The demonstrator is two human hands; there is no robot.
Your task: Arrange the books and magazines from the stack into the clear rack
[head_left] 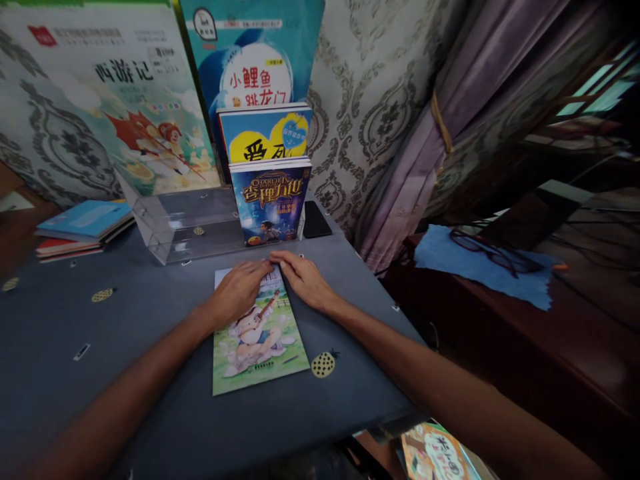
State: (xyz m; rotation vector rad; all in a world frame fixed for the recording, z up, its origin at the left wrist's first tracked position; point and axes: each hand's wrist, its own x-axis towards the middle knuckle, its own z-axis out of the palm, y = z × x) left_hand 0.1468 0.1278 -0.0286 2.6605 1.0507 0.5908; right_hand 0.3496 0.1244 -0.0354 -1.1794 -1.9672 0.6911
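Note:
A picture book (265, 340) with a green cover lies face up on the desk; its drawing shows a seated figure with a guitar. My left hand (239, 293) rests palm down across the upper left of its cover, fingers stretched toward the top right corner. At that corner, my right hand (305, 279) lies on its side along the upper right edge, with its fingers extended and close together. The fingertips of both hands nearly meet there. Part of the book's title is hidden under my left hand.
Behind the hands, a clear acrylic stand (160, 233) holds a dark blue book (273, 207), a yellow-and-blue book (270, 133) and larger upright books. A black phone (317, 220) lies right of it. Left sits a book stack (85, 223). Glasses (500, 252) rest on blue cloth (440, 260).

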